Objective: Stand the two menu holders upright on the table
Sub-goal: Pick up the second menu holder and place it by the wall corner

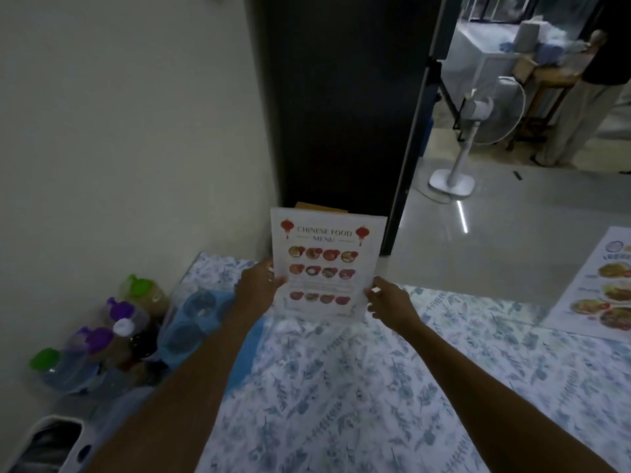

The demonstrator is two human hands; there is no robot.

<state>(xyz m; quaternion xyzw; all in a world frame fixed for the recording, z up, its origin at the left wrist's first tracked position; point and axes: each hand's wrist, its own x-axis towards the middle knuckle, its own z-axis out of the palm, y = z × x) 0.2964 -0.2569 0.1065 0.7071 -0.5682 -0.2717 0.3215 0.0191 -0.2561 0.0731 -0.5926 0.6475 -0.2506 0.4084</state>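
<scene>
Head view: bottles [112,332] (left) flank held menu holder [327,264].

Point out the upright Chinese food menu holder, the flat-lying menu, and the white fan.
Upright Chinese food menu holder [324,264], head view: centre of printed sheet.
Flat-lying food menu [594,291], head view: its middle, at table's right edge.
White pedestal fan [452,184], head view: base.
</scene>
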